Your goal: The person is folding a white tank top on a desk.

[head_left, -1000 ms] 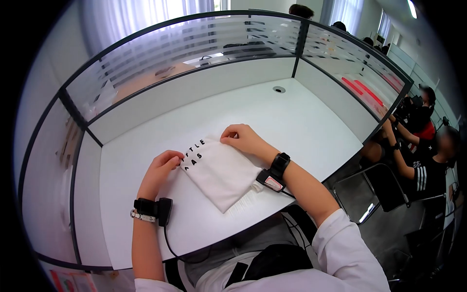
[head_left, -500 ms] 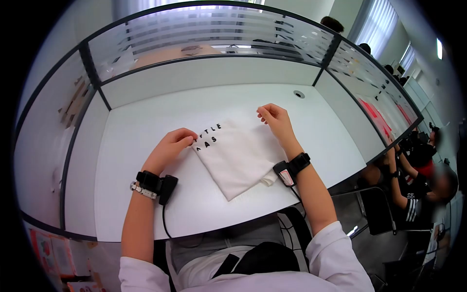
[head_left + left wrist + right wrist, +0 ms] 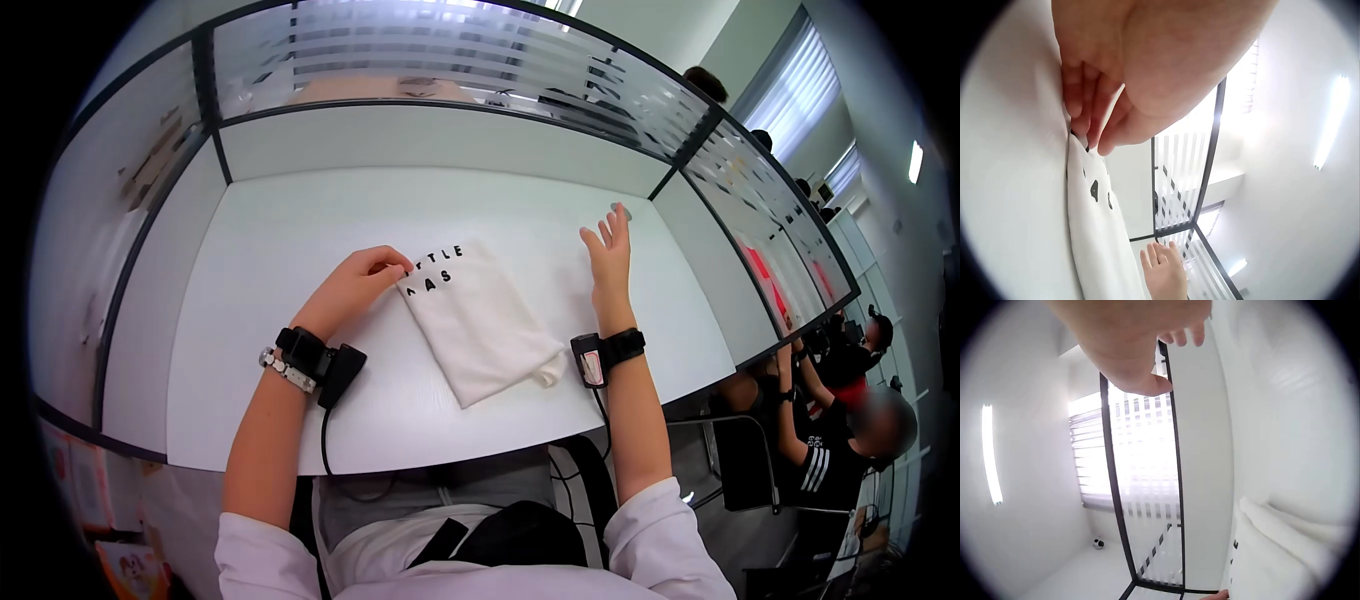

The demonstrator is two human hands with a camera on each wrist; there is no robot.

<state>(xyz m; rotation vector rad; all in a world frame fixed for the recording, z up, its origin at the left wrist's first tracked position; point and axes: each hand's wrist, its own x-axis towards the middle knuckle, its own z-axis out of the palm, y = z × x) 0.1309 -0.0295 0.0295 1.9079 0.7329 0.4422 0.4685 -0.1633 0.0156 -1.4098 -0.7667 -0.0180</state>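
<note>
A folded white cloth bag (image 3: 480, 320) with black letters lies on the white desk (image 3: 280, 260). My left hand (image 3: 365, 275) pinches the bag's upper left corner by the letters; in the left wrist view the fingers (image 3: 1088, 112) curl onto the cloth edge (image 3: 1094, 225). My right hand (image 3: 610, 245) hovers off to the right of the bag with fingers straight, holding nothing. In the right wrist view the right hand (image 3: 1141, 337) is raised and the bag's folded edge (image 3: 1272, 544) lies below it.
Frosted glass partitions with dark frames (image 3: 450, 70) ring the desk. A cable hole (image 3: 620, 208) sits near the right fingertips. Other people (image 3: 850, 400) sit at the right, beyond the desk edge.
My right hand let go of the bag's upper right corner, opened and moved right, off the cloth. The left hand kept its pinch. The head view shifted.
</note>
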